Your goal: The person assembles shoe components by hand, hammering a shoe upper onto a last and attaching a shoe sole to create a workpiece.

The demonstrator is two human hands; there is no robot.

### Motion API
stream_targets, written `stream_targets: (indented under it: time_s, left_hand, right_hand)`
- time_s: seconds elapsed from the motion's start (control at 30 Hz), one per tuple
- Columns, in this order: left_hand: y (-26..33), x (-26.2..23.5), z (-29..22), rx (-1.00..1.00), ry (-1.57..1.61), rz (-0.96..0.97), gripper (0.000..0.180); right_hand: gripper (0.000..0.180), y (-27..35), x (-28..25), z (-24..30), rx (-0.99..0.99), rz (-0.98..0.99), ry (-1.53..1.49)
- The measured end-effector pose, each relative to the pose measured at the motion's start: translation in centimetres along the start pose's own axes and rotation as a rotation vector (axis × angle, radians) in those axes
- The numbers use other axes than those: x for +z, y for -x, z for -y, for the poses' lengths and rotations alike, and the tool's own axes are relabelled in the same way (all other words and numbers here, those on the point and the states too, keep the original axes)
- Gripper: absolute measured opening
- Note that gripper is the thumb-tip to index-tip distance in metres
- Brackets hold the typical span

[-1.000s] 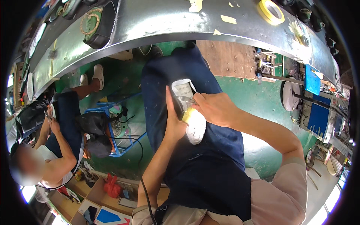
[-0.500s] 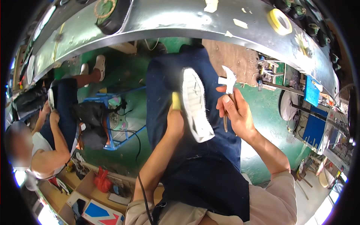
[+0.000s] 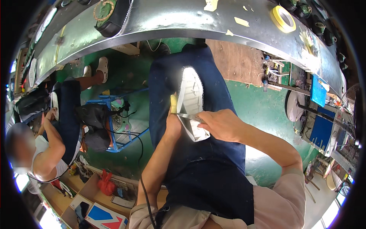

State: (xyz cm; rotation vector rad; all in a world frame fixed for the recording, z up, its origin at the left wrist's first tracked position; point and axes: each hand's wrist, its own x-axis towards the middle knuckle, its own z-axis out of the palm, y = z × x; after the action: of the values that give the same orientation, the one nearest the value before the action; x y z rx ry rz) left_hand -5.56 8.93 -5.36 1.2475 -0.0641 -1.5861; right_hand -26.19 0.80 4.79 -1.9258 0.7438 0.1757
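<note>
A white shoe upper lies bottom up along my thighs, its toe pointing away from me and its ribbed inner bottom showing. My left hand holds its left side near the heel, with a yellow wrap on one digit. My right hand is closed round a grey metal tool, lasting pincers by their look, which reach across the heel part toward my left hand. The fingers partly cover the tool, so whether its jaws grip the edge cannot be made out.
Ahead stands a metal bench with a yellow tape roll and a dark shoe. At left a person sits handling a shoe, beside a blue stool frame. A wheeled stand is at right.
My right hand has swung left and inward with the pincers, from beside the shoe to over its heel. The shoe has shifted slightly left, still held by my left hand.
</note>
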Motion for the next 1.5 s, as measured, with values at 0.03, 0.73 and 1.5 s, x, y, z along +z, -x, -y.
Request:
stream_targets:
  time_s: [0.03, 0.73, 1.5]
  left_hand:
    - [-0.3, 0.1, 0.1, 0.002, -0.001, 0.003, 0.06]
    - [1.2, -0.7, 0.7, 0.178, -0.103, 0.151, 0.06]
    - [1.3, 0.0, 0.3, 0.296, -0.192, 0.235, 0.062]
  right_hand:
    - [0.028, -0.1, 0.3, -0.6, -0.152, -0.143, 0.122]
    - [0.019, -0.4, -1.3, 0.7, -0.057, -0.144, 0.376]
    - [0.021, -0.5, -3.4, 2.1, -0.134, -0.055, 0.49]
